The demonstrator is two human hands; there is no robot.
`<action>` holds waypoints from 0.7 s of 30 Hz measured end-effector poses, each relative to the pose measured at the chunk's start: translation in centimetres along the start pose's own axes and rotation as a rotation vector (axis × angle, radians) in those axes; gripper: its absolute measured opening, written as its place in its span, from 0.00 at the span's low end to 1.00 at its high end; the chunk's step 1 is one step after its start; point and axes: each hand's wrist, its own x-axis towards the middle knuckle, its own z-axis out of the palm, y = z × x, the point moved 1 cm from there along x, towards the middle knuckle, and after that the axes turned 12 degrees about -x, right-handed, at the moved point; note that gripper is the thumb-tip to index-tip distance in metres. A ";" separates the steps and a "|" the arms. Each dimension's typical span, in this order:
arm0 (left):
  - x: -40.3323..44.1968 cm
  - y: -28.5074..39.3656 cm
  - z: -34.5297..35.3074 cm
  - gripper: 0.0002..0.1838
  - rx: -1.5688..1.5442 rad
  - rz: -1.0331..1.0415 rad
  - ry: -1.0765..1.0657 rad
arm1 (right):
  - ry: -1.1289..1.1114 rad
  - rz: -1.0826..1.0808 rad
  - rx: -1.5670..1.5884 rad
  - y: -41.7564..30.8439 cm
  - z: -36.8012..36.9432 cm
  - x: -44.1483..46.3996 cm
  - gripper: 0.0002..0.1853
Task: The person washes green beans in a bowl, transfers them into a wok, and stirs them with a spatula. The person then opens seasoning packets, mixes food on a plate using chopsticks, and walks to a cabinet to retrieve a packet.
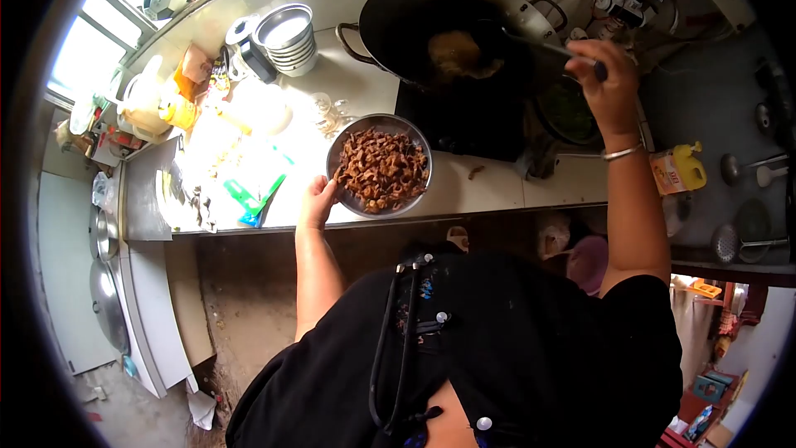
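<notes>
A round metal bowl point(332, 159) full of brown cooked pieces point(381, 170) is at the counter's front edge. The thumb and fingers of my left hand point(317, 199) grip its left rim. Behind it, to the right, a large dark wok point(398, 12) holds some brownish liquid or food point(456, 51) at its bottom. My right hand point(605, 83) is closed round the handle of a long utensil point(543, 43) that reaches into the wok. The utensil's far end is dark and hard to make out. A bracelet is on my right wrist.
Stacked metal bowls point(286, 33) stand left of the wok. Bottles and packets crowd the sunlit left side, with a green item point(242, 197) near the front edge. On the right are a yellow bottle point(684, 170), a pan with greens point(568, 112) and hanging ladles point(730, 168).
</notes>
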 end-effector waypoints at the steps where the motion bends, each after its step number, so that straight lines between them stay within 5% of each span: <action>1: -0.2 -0.1 -0.1 0.09 0.003 -0.005 -0.002 | -0.083 -0.118 0.039 -0.6 -0.4 -0.4 0.14; 4: -0.5 -0.7 -0.7 0.08 -0.041 -0.041 0.055 | -0.399 -0.076 0.067 -0.9 -1.0 -3.3 0.18; 9: -0.7 -2.8 -2.9 0.05 -0.073 -0.086 0.092 | -0.472 -0.001 0.077 0.7 -1.2 -8.0 0.21; 15: -0.7 -5.1 -4.4 0.07 -0.025 -0.121 0.131 | -0.301 0.389 0.063 0.0 -0.9 -12.2 0.22; 17: -1.2 -4.9 -4.0 0.08 0.017 -0.122 0.186 | -0.068 0.705 0.341 1.4 -0.6 -15.8 0.17; 18: -1.2 -4.9 -3.8 0.08 0.060 -0.108 0.230 | -0.195 0.720 0.126 1.4 -1.2 -16.9 0.08; 21: -0.3 -6.2 -5.3 0.09 0.233 -0.136 0.210 | -0.598 0.684 0.228 -0.1 2.2 -21.6 0.08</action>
